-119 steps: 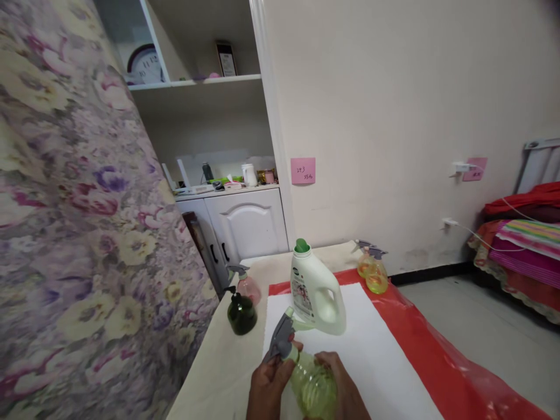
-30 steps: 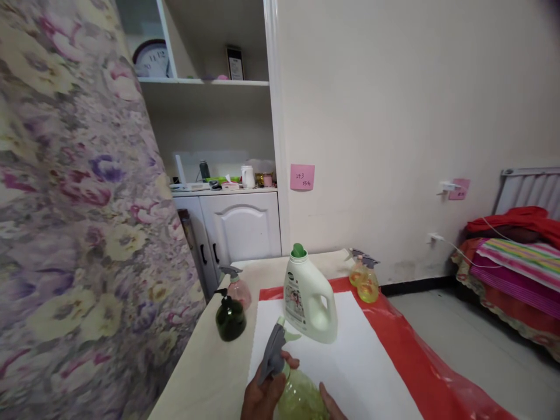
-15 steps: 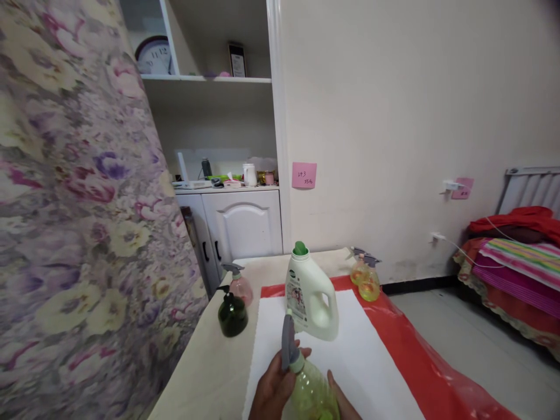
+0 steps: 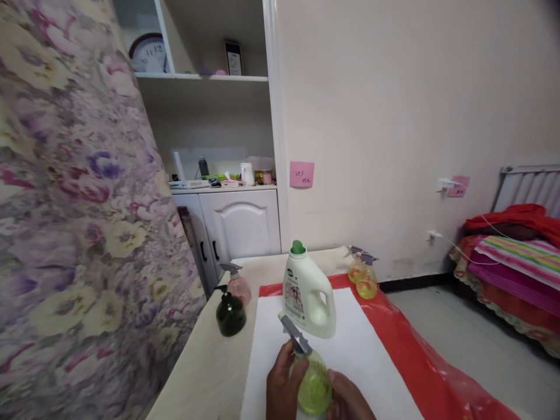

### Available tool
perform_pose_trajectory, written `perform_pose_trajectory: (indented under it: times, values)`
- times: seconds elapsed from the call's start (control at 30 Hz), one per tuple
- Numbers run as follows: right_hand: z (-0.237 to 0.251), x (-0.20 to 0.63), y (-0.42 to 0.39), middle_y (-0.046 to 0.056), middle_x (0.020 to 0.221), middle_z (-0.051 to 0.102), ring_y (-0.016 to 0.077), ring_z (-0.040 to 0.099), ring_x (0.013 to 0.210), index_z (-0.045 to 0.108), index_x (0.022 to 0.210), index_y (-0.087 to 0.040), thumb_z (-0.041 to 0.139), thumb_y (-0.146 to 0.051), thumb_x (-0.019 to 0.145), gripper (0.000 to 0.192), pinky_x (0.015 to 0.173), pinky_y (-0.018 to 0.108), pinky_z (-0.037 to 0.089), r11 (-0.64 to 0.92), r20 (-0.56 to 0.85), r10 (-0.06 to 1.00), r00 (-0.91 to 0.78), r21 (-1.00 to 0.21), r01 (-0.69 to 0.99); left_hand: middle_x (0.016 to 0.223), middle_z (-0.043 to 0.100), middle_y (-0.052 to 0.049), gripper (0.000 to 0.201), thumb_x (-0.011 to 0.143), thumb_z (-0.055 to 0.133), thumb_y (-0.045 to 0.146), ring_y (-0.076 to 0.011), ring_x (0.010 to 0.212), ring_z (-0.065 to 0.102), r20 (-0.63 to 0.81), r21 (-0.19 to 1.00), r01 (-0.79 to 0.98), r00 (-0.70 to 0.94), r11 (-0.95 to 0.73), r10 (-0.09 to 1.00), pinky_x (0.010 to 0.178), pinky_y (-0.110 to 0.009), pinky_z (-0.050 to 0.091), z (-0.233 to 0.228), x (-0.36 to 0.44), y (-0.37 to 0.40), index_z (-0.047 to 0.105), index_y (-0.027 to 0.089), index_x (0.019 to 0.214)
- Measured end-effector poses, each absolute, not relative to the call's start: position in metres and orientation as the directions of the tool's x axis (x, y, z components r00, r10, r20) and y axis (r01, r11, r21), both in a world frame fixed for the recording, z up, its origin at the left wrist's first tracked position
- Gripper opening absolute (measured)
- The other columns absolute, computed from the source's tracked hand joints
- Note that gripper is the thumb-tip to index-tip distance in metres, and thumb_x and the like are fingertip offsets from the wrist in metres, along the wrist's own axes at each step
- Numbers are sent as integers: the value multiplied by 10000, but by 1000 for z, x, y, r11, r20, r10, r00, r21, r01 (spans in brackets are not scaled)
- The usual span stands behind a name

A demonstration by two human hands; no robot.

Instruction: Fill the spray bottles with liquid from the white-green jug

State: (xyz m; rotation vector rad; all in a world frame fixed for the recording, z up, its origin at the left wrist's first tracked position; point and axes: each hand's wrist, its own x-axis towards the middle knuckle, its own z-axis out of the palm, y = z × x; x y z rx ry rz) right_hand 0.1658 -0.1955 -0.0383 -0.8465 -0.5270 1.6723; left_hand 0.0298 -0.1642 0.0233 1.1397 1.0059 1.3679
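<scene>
A clear yellow-green spray bottle with a grey trigger head is between my two hands, over the white sheet. My left hand is closed about its neck and upper left side. Fingers of my right hand press against the lower right side of the bottle. Its nozzle points up and to the left. Just beyond stands a large pale green detergent jug, upright, its handle to the right and a green spout in its uncapped mouth.
On the table's left stand a dark green pump bottle and a pink spray bottle. Two yellowish spray bottles are at the back right. A white sheet lies over red plastic. A floral curtain hangs at left.
The spray bottle has turned in my hands, its trigger head swinging from nearly upright to tilted left. My right hand has come further into view on the bottle's right side.
</scene>
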Motion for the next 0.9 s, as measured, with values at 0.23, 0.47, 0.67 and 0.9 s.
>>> perform_pose_trajectory:
  times: [0.23, 0.47, 0.67, 0.9]
  values:
    - [-55, 173, -178, -8, 664, 681, 82, 543, 457, 665, 940, -178, 812, -569, 544, 575, 445, 219, 442, -175, -249, 966, 73, -833, -526, 972, 745, -70, 399, 625, 748, 371, -273, 930, 676, 129, 991, -11, -144, -132, 981, 825, -364, 535, 17, 41, -159, 650, 199, 972]
    - [-64, 172, -183, 77, 905, 710, 274, 637, 855, 663, 1078, -196, 671, -281, 576, 508, 708, 378, 511, 83, 80, 951, 299, -997, 2, 966, 716, -92, 444, 621, 697, 419, -303, 969, 656, 99, 993, 86, -207, -82, 973, 872, -416, 519, 5, 54, -156, 610, 185, 988]
    - [-73, 157, -180, 107, 1224, 631, 317, 579, 1129, 532, 1230, -208, 672, -258, 542, 705, 926, 409, 484, 187, 263, 907, 328, -951, 246, 1230, 654, -147, 543, 641, 658, 408, -326, 1206, 571, 164, 974, 175, -122, -141, 979, 1042, -422, 439, -8, 47, -153, 597, 153, 1116]
    - [-76, 142, -175, 96, 1256, 603, 307, 566, 1167, 469, 1284, -236, 647, -344, 680, 639, 985, 435, 461, 280, 359, 872, 331, -923, 264, 1436, 516, -151, 613, 801, 567, 359, -254, 1320, 489, 143, 958, 226, 162, -178, 976, 1123, -386, 374, -24, 18, -156, 445, 126, 1355]
